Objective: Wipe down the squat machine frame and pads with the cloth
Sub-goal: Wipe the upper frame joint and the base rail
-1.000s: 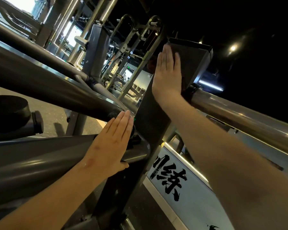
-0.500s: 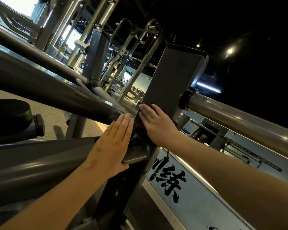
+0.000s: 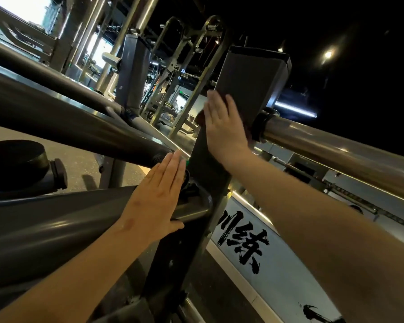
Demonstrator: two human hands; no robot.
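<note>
The squat machine's dark grey upright post runs from bottom centre up to the upper right. My right hand lies flat on the post's face, fingers straight, pressing a dark cloth of which only a small edge shows beside the hand. My left hand rests flat with straight fingers on the joint where a thick grey frame tube meets the post.
A shiny steel bar sticks out to the right of the post. A second dark tube slants above my left hand. A black round pad sits at the far left. Other gym machines stand behind.
My right hand dropped from the post's top to near my left hand, then slid back up to the middle of the post. My left hand stayed put.
</note>
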